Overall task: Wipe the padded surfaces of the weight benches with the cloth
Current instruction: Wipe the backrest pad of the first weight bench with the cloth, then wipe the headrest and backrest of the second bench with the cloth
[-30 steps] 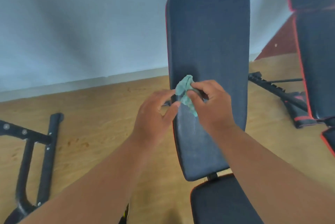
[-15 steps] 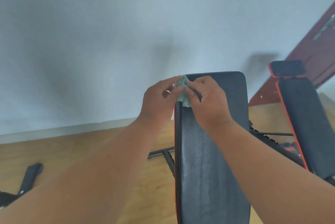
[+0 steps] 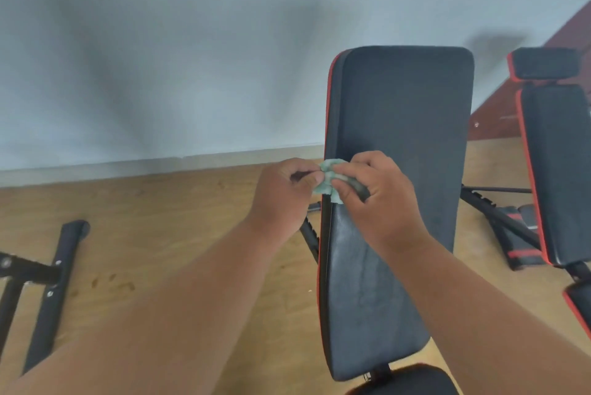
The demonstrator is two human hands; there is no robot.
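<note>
A small green cloth is bunched between both hands at the left edge of the black padded backrest of a weight bench with red trim. My left hand pinches the cloth from the left, off the pad's edge. My right hand grips the cloth from the right, over the pad. Streaks show on the lower part of the backrest. The bench's seat pad shows at the bottom edge.
A second black and red bench stands to the right, with its black frame on the wooden floor. Black metal frame bars lie on the floor at the left. A grey wall rises behind.
Both hands with the cloth have come down from the top edge of the backrest to its middle left edge. The view has tilted down, showing more floor and the seat pad.
</note>
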